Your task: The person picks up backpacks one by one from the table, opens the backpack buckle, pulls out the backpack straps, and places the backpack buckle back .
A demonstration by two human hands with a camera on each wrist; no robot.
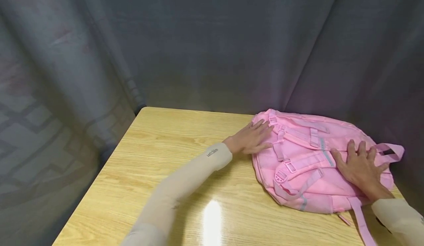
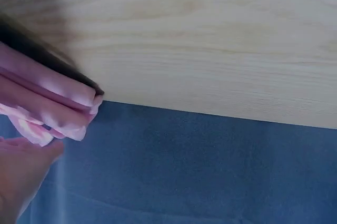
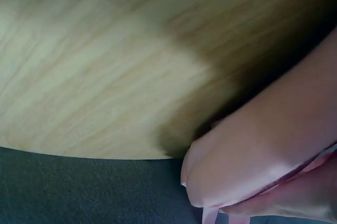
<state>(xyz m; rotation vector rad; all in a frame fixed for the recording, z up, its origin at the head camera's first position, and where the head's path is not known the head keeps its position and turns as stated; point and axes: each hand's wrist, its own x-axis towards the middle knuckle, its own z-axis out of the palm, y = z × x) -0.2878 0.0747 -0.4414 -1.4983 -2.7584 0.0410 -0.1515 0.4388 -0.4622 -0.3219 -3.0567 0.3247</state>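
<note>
A pink backpack [image 1: 298, 154] lies on its side across the right part of the table, its straps and buckles facing up. My left hand [image 1: 251, 138] rests on the backpack's left end with fingers outstretched, near a strap buckle [image 1: 273, 120]. In the left wrist view, part of that hand [image 2: 23, 174] shows beside the folded edge of the pink fabric [image 2: 47, 89]. Spread flat, my right hand [image 1: 361, 164] presses on the backpack's right part, close to the top loop [image 1: 395, 153]. The right wrist view shows a smooth side of the backpack [image 3: 263, 139] over the table edge.
The wooden table [image 1: 159, 154] extends left of the backpack, with a bright light reflection near its front. A loose strap [image 1: 361, 222] and a zipper pull [image 1: 343, 219] trail from the near side. Dark grey curtains [image 1: 212, 47] hang behind and to the left.
</note>
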